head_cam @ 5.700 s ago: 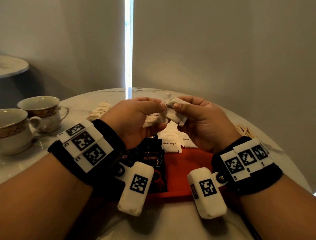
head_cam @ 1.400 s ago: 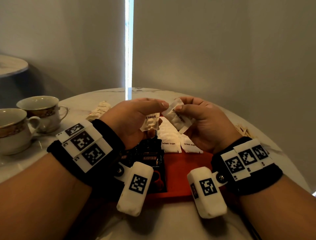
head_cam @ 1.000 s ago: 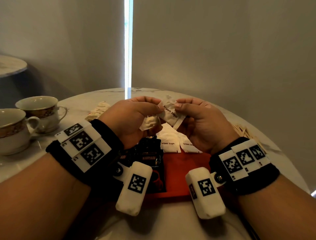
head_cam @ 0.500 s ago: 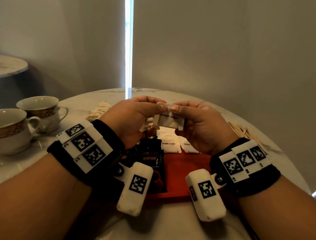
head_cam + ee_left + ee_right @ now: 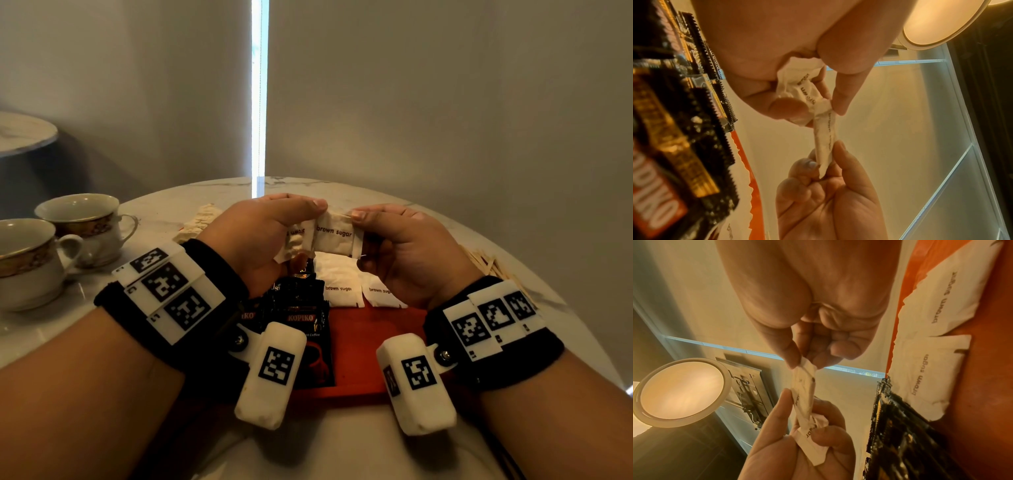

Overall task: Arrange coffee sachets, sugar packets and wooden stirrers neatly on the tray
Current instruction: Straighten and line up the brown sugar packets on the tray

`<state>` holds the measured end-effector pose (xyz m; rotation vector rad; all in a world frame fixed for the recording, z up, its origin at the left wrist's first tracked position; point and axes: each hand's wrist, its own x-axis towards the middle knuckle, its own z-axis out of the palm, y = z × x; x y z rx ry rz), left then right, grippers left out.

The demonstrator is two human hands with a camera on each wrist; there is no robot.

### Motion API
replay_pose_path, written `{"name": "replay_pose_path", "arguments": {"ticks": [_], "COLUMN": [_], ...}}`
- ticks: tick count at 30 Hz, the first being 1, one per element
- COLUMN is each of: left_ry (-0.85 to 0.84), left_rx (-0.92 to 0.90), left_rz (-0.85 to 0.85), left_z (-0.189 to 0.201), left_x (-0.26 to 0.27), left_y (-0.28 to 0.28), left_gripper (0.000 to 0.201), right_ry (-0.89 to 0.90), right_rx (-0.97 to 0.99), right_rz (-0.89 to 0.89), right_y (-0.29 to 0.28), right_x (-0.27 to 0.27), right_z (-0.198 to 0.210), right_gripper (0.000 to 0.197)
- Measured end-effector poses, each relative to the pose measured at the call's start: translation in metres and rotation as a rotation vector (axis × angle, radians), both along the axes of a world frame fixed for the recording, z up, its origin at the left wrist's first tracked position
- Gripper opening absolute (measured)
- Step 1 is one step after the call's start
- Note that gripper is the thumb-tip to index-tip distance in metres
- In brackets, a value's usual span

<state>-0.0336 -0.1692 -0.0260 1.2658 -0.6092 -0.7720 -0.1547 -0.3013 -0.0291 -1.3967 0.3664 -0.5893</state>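
I hold both hands up above the tray (image 5: 363, 346), the landmark for everything here. My left hand (image 5: 260, 236) has its fingers curled round a crumpled sugar packet (image 5: 294, 240), and its thumb and forefinger also pinch the left top corner of a second packet (image 5: 334, 236) that reads "brown sugar". My right hand (image 5: 407, 250) pinches that same packet's right top corner between thumb and forefinger, so the packet hangs stretched between my two hands, above the tray's far edge. In the left wrist view the stretched packet (image 5: 824, 138) runs edge-on from my left fingers (image 5: 838, 91) to my right ones.

On the tray, two flat sugar packets (image 5: 337, 291) lie side by side at the far end, just under my hands. Black coffee sachets (image 5: 301, 315) lie overlapped on the tray's left part, touching the nearer sugar packet.

Off the tray, a loose heap of wooden stirrers (image 5: 486, 263) lies on the bench (image 5: 342, 445) to its right. More packets (image 5: 198, 222) sit in a pile beyond its left far corner. Two cups (image 5: 82, 222) stand well to the left of the tray.
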Motion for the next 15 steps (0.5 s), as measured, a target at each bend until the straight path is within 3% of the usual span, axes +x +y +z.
{"name": "replay_pose_path", "arguments": {"ticks": [11,15], "left_ry": [0.118,0.157], "left_rx": [0.025,0.014], "left_rz": [0.078,0.126], "left_z": [0.004,0.008], "left_x": [0.000,0.002], "left_y": [0.000,0.002], "left_gripper": [0.022,0.017], "right_ry": [-0.014,0.096], "right_rx": [0.015,0.006], "right_rz": [-0.032,-0.104], "right_y": [-0.010,-0.025], "right_x": [0.001,0.002], "right_z": [-0.002,-0.011], "right_gripper": [0.004,0.003]}}
